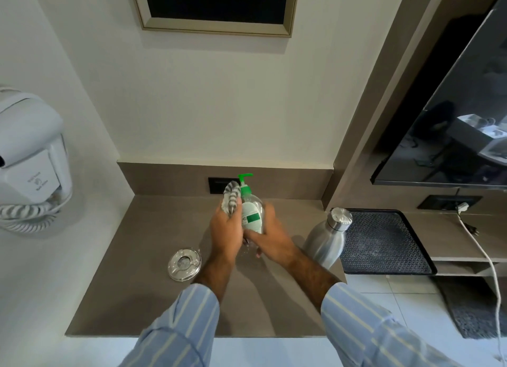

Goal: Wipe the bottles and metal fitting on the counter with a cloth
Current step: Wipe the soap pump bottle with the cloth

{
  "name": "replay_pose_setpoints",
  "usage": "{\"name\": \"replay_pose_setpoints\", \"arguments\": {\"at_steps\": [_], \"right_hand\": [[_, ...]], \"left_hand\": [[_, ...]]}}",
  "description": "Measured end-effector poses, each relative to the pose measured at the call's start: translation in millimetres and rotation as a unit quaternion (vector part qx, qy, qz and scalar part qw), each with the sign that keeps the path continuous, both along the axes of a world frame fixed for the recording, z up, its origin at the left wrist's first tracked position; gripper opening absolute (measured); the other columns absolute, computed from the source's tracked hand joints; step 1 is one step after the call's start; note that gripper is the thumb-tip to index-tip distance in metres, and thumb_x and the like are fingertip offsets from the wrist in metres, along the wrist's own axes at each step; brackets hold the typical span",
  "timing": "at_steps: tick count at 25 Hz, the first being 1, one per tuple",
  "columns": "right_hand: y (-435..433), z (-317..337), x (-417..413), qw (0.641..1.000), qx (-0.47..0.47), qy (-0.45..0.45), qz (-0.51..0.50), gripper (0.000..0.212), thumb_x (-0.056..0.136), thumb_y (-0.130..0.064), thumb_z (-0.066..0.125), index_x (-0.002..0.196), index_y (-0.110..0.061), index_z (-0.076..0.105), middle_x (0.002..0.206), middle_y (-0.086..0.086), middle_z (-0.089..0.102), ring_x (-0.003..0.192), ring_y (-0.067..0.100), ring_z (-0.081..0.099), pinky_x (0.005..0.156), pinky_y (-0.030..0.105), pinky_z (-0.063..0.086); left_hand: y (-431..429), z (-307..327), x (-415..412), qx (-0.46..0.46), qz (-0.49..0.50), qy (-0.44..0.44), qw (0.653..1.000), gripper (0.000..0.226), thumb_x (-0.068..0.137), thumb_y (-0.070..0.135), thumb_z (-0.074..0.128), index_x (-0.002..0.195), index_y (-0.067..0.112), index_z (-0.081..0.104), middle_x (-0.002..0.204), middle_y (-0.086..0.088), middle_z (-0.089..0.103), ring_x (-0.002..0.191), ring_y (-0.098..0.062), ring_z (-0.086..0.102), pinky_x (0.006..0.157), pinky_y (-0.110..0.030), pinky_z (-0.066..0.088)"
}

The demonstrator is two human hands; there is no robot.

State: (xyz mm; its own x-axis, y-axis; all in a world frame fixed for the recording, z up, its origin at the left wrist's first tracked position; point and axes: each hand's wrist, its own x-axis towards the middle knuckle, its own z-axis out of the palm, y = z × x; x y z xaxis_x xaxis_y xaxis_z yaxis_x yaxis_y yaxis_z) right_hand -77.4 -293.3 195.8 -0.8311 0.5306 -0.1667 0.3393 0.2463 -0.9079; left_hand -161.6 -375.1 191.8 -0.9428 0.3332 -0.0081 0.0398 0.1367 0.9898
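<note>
A clear pump bottle (251, 211) with a green pump and a green-and-white label is held above the middle of the brown counter (153, 298). My right hand (270, 235) grips its lower right side. My left hand (225, 229) holds a grey-and-white striped cloth (231, 195) bunched against the bottle's left shoulder. A steel bottle (327, 239) with a round cap stands to the right, apart from my hands. A round metal fitting (184, 263) lies flat on the counter to the left.
A black tray (384, 243) lies right of the steel bottle. A wall-mounted hair dryer (30, 161) with a coiled cord hangs at the left. A dark screen (452, 114) and a white cable (482, 254) are at the right. Black sockets (218, 185) sit in the backsplash.
</note>
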Motion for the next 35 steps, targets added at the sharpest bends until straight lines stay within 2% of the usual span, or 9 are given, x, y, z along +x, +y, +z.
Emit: {"name": "replay_pose_setpoints", "arguments": {"at_steps": [2,7,10,12,16,23,28,32,35], "right_hand": [[2,6,-3,1.0,0.01,0.003,-0.009,0.067,0.09,-0.022,0.073,0.141,-0.019,0.03,0.112,0.006,0.065,0.076,0.017,0.071,0.044,0.022,0.054],[22,21,0,0.999,0.027,0.025,-0.036,0.062,0.093,-0.029,0.07,0.142,-0.02,0.032,0.111,0.005,0.066,0.081,0.023,0.073,0.049,0.028,0.058],[21,20,7,0.999,0.001,0.034,0.009,0.074,0.09,-0.029,0.075,0.147,-0.028,0.029,0.115,0.001,0.064,0.089,0.026,0.073,0.049,0.024,0.054],[17,20,3,1.0,-0.011,0.026,0.005,0.075,0.085,-0.027,0.079,0.145,-0.026,0.033,0.113,-0.001,0.065,0.086,0.02,0.071,0.048,0.019,0.051],[21,22,-13,0.997,-0.019,0.04,-0.069,0.08,0.065,-0.016,0.09,0.13,-0.019,0.044,0.112,0.004,0.067,0.085,0.017,0.072,0.055,0.024,0.06],[21,-15,4,0.991,-0.001,0.015,-0.134,0.065,0.078,-0.031,0.083,0.123,-0.031,0.036,0.103,-0.005,0.063,0.087,0.012,0.068,0.07,0.03,0.064],[25,-60,0,0.983,-0.051,0.013,-0.175,0.054,0.077,-0.025,0.069,0.123,-0.028,0.041,0.108,0.008,0.065,0.097,0.031,0.069,0.08,0.048,0.064],[30,-89,1,0.983,-0.048,-0.003,-0.177,0.063,0.074,-0.019,0.067,0.129,-0.026,0.037,0.113,0.008,0.062,0.097,0.026,0.064,0.082,0.04,0.056],[29,-111,6,0.981,-0.052,-0.021,-0.188,0.058,0.081,-0.008,0.068,0.128,-0.025,0.038,0.112,0.006,0.061,0.098,0.023,0.06,0.077,0.028,0.046]], "left_hand": [[11,10,-2,-0.009,0.0,-0.025,1.0,0.024,0.1,0.036,0.058,0.106,0.02,0.074,0.091,-0.001,0.077,0.08,-0.014,0.073,0.06,-0.013,0.055],[1,-5,31,0.035,-0.108,0.104,0.988,0.041,0.101,0.019,0.058,0.142,0.021,0.057,0.134,0.004,0.068,0.121,-0.006,0.064,0.099,-0.022,0.054],[15,8,4,0.086,-0.011,-0.071,0.994,0.019,0.1,0.033,0.06,0.103,0.021,0.074,0.096,-0.004,0.079,0.094,-0.027,0.077,0.081,-0.041,0.064],[22,24,-16,0.159,-0.018,-0.194,0.968,0.024,0.1,0.037,0.059,0.103,0.018,0.074,0.096,-0.008,0.079,0.088,-0.03,0.077,0.078,-0.041,0.063],[29,38,-12,0.207,-0.042,-0.181,0.961,0.022,0.1,0.036,0.059,0.11,0.02,0.071,0.101,-0.002,0.08,0.09,-0.022,0.077,0.078,-0.036,0.063],[-39,-89,-67,-0.065,-0.016,-0.212,0.975,0.061,0.076,0.059,0.07,0.115,0.013,0.07,0.112,-0.015,0.077,0.101,-0.034,0.073,0.096,-0.047,0.057],[0,-124,-67,-0.27,-0.118,-0.017,0.955,0.034,0.082,0.021,0.066,0.114,0.009,0.062,0.109,-0.018,0.071,0.099,-0.036,0.068,0.084,-0.039,0.053],[34,-160,-71,-0.392,-0.164,0.24,0.873,0.034,0.084,0.012,0.059,0.115,0.021,0.072,0.115,-0.009,0.07,0.108,-0.034,0.065,0.094,-0.041,0.053],[49,-216,-61,-0.497,-0.21,0.262,0.8,0.038,0.089,0.025,0.057,0.126,0.028,0.066,0.137,0.0,0.065,0.127,-0.026,0.058,0.112,-0.043,0.038]]}}
